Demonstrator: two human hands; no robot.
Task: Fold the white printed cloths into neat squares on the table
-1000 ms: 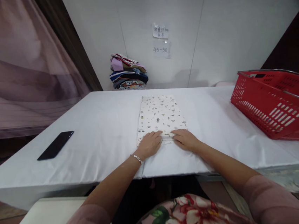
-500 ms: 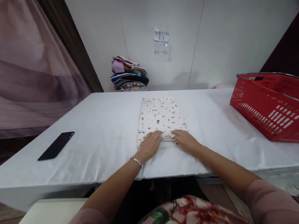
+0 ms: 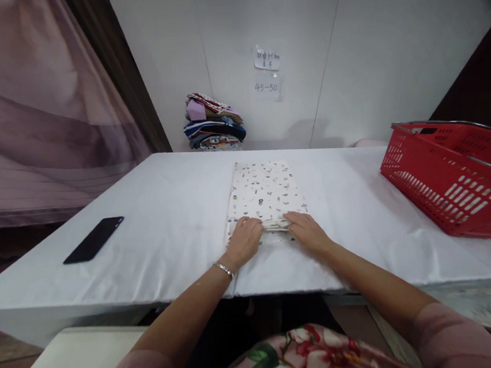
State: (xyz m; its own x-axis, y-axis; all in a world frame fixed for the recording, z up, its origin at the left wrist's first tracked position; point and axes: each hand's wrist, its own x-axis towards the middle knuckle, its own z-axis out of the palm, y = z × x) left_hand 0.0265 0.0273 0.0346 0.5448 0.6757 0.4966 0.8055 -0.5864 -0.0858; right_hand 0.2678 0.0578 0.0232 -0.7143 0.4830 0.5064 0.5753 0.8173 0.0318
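A white cloth (image 3: pixel 265 191) with a small scattered print lies folded into a long panel on the white-covered table. Its near end is gathered in layers between my two hands. My left hand (image 3: pixel 245 242), with a silver bracelet at the wrist, grips the left side of that layered end, fingers curled over it. On the right side, my right hand (image 3: pixel 307 231) pinches the same end, its fingertips on top. Both thumbs are mostly hidden from view.
A black phone (image 3: pixel 94 240) lies on the white tablecloth (image 3: pixel 165 215) at the left. At the right stands a red plastic basket (image 3: pixel 441 188). A pile of folded fabrics (image 3: pixel 213 123) sits against the back wall, near paper notes (image 3: pixel 268 86). A pale stool-like surface (image 3: pixel 71 357) is below left.
The layered near end of the cloth looks slightly raised between my hands, its folds showing more. My hands have hardly moved; the whole view has shifted a little.
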